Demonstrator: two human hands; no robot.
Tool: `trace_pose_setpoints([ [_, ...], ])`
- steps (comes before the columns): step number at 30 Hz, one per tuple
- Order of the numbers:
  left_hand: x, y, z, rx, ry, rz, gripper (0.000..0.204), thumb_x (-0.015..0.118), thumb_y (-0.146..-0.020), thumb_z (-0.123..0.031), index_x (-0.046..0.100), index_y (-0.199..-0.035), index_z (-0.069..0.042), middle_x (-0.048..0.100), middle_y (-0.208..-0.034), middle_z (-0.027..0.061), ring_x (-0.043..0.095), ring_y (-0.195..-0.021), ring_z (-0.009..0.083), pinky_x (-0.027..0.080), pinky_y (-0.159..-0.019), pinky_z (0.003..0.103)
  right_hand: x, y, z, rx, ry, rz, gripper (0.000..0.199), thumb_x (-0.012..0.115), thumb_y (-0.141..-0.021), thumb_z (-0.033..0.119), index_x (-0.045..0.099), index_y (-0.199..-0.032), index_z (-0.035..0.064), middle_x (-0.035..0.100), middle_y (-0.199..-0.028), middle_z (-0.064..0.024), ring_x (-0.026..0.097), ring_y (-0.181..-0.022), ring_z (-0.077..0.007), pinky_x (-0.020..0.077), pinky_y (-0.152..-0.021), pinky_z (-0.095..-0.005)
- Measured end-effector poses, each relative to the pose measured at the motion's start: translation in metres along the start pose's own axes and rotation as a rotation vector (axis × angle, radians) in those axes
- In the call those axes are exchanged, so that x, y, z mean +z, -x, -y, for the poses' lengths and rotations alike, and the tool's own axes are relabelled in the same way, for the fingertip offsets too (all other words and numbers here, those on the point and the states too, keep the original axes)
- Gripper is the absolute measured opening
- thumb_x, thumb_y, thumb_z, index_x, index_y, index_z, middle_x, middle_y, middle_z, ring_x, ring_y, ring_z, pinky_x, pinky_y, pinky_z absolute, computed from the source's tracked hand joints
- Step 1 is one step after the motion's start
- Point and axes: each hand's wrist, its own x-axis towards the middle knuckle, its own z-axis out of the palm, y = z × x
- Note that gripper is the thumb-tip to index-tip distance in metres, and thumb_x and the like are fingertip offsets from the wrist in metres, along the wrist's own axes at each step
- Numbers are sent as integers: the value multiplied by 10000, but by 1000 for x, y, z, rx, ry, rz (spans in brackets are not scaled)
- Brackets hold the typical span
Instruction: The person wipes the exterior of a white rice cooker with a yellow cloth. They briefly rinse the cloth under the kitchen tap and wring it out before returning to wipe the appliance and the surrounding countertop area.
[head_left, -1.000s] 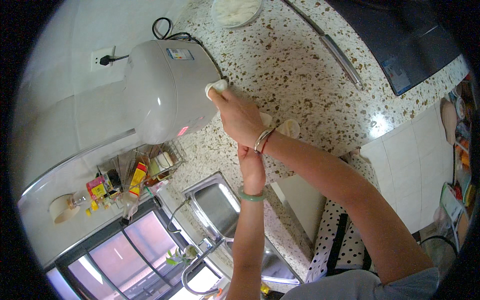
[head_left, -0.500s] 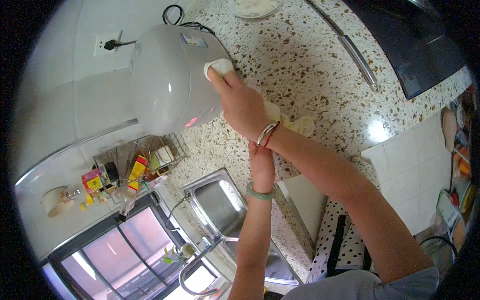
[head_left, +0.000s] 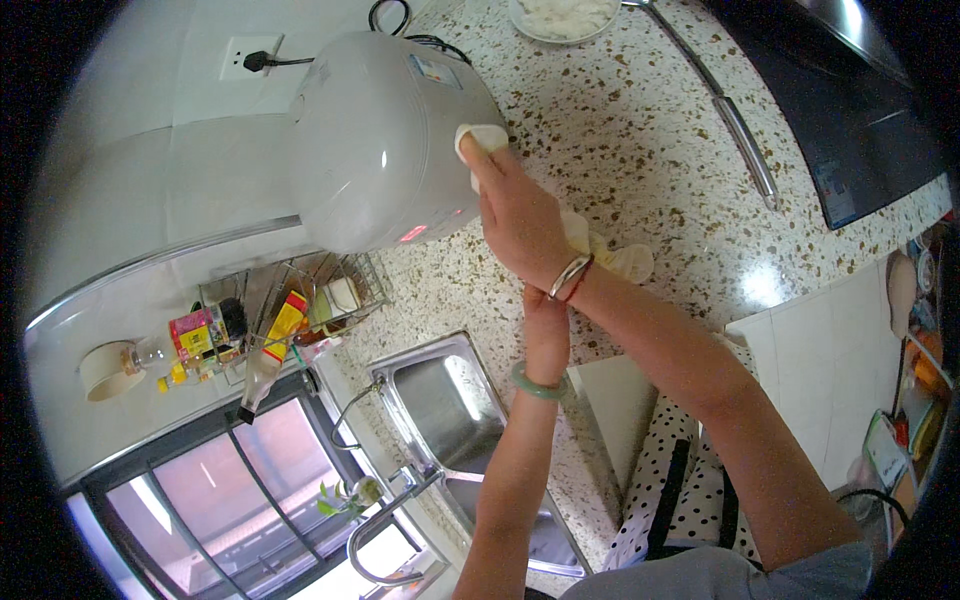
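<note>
My right hand (head_left: 525, 222) is closed on a white cloth (head_left: 480, 133) and presses it against the side of a rounded grey rice cooker (head_left: 385, 150). A small red light glows on the cooker's front. My left hand (head_left: 546, 318), below a green bangle, lies under my right wrist, so its fingers are hidden. Beside my right wrist, a pale, crumpled cloth-like piece (head_left: 628, 262) rests on the speckled counter (head_left: 640, 140); whether my left hand touches it does not show.
A bowl of white food (head_left: 565, 15) and a long-handled utensil (head_left: 745, 150) lie at the far side, near a black cooktop (head_left: 880, 140). A steel sink (head_left: 440, 395) with a faucet (head_left: 385, 520) sits at lower left. A wire rack (head_left: 370, 280) holds bottles and packets.
The whole view has shifted, so the cooker and counter appear farther right. Both hands keep nearly the same place against the cooker, and the cloth stays in my right hand.
</note>
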Motion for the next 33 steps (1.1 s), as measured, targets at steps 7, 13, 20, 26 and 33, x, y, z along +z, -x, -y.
trace_pose_setpoints([
  [7,23,-2,-18,128,-60,131,385,459,-993,-144,405,-1362,-47,484,-1311,41,479,-1151,132,406,-953,285,-7,-46,-37,145,325,177,500,438,-885,58,380,-1371,156,549,-1117,-138,610,-855,-352,524,-694,-426],
  [13,15,-3,-15,96,-60,145,424,476,-983,-153,375,-1380,-43,495,-1306,65,495,-1153,175,414,-966,313,-4,-39,-35,361,312,330,480,451,-887,105,379,-1360,64,577,-1059,-213,603,-918,-382,517,-766,-446],
  [20,9,-1,-8,179,-55,135,410,497,-965,-98,394,-1357,-34,522,-1251,66,513,-1100,157,432,-931,303,2,-2,-46,262,135,453,400,430,-883,90,463,-1263,-31,590,-1040,-273,591,-923,-414,482,-811,-436],
  [26,10,26,5,29,-234,105,418,528,-938,-65,412,-1338,-33,553,-1200,69,517,-1091,160,432,-926,300,-17,47,-75,-54,-106,268,424,444,-878,93,455,-1285,-27,574,-1027,-264,566,-929,-420,469,-811,-431],
  [33,17,31,-1,82,-32,79,330,479,-944,-21,452,-1273,-31,541,-1229,69,510,-1123,168,430,-940,316,-1,16,-33,29,-74,46,516,468,-900,52,295,-1385,18,492,-1170,-267,572,-904,-426,490,-795,-451],
])
